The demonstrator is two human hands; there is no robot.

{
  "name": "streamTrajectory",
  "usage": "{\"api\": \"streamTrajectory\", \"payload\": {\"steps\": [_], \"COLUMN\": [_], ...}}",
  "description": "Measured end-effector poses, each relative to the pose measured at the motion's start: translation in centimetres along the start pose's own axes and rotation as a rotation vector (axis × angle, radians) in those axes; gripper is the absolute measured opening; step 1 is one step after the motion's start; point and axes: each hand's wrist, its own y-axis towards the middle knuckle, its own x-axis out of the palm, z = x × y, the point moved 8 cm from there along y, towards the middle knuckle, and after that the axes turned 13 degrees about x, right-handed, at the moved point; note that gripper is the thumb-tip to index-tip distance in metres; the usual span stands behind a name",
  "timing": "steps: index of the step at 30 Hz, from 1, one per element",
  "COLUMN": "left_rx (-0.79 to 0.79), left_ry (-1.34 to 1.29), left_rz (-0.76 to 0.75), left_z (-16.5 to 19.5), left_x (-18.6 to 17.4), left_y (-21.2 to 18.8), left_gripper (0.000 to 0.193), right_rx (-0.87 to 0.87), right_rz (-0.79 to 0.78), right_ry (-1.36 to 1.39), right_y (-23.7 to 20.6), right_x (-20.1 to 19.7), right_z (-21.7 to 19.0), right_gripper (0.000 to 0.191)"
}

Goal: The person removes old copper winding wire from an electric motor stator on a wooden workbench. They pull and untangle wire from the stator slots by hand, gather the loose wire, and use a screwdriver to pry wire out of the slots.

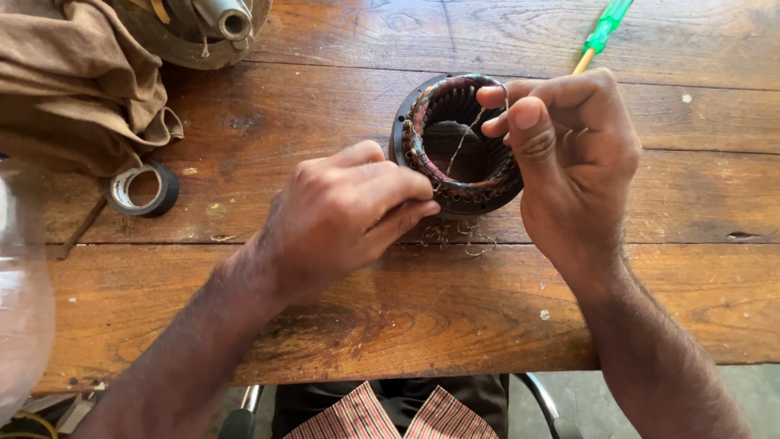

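Note:
A round motor stator (422, 138) with copper windings stands on the wooden table (406, 325). My right hand (569, 162) pinches a thin thread (463, 138) between thumb and forefinger above the stator's far rim. The thread runs down across the stator's opening toward my left hand (349, 211), whose closed fingertips press against the stator's near rim. Loose bits of wire (455, 237) lie on the table just in front of the stator.
A roll of black tape (145, 189) lies at the left beside a crumpled brown cloth (73, 81). A metal motor part (203, 28) sits at the top left. A green-handled screwdriver (603, 32) lies at the top right. A clear glass-like object (20, 301) stands at the left edge.

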Motion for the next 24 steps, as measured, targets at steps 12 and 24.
{"api": "streamTrajectory", "payload": {"steps": [12,24], "left_rx": [-0.200,0.116], "left_ry": [-0.418,-1.710], "left_rz": [-0.315,-0.940], "left_z": [0.1,7.3], "left_x": [3.6,10.2], "left_y": [-0.6,-11.8], "left_gripper": [0.021,0.019], "right_rx": [0.069,-0.122], "right_rz": [0.008,-0.226], "right_ry": [-0.038,-0.246], "right_y": [-0.1,1.2], "right_x": [0.3,4.3], "right_z": [2.7,2.5], "right_gripper": [0.021,0.018]}}
